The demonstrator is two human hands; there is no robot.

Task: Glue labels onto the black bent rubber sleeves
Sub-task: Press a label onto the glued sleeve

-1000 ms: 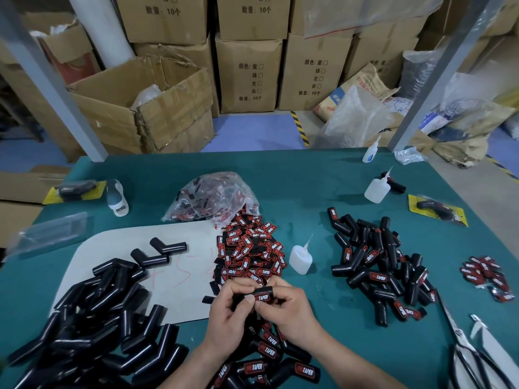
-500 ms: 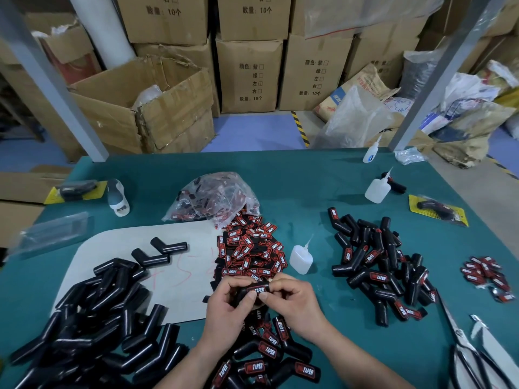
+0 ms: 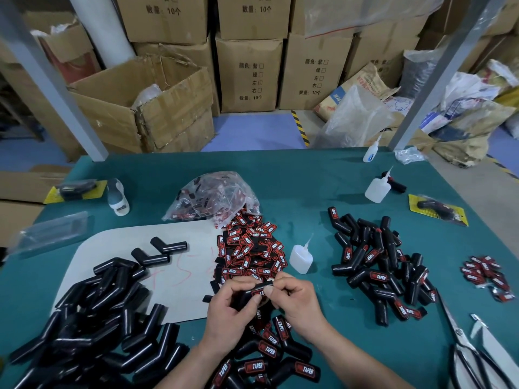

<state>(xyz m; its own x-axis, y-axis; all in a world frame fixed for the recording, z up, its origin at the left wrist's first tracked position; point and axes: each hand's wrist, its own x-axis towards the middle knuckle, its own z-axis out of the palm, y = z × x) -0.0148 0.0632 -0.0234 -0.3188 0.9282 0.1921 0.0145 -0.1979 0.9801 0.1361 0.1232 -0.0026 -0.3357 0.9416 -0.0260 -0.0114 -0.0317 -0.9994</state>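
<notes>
Now your left grip [image 3: 233,307] and right grip [image 3: 295,301] were both curled round one black bent rubber sleeve [image 3: 248,295], held just above the tabletop [image 3: 295,192] near the front edge of the loose label pile [image 3: 250,251]. Both thumbs were bearing on its red label [image 3: 260,292]. A second earlier that label had faced you squarely and read plainly; half a second earlier it had narrowed. By this moment the sleeve had been rolled away from you, so only a sliver of red showed between the thumbs. That suggests the label was already stuck on and you were pressing its edges down, not placing it. The grips themselves had hardly shifted from their spot. Nothing else had moved: the nearest glue bottle [image 3: 301,256] stood upright just beyond your right grip, the unlabelled sleeves [image 3: 92,318] lay heaped to the left, and labelled sleeves [image 3: 269,357] lay under your wrists, with more in the right-hand heap [image 3: 379,268]. This piece looked nearly ready to join them.
</notes>
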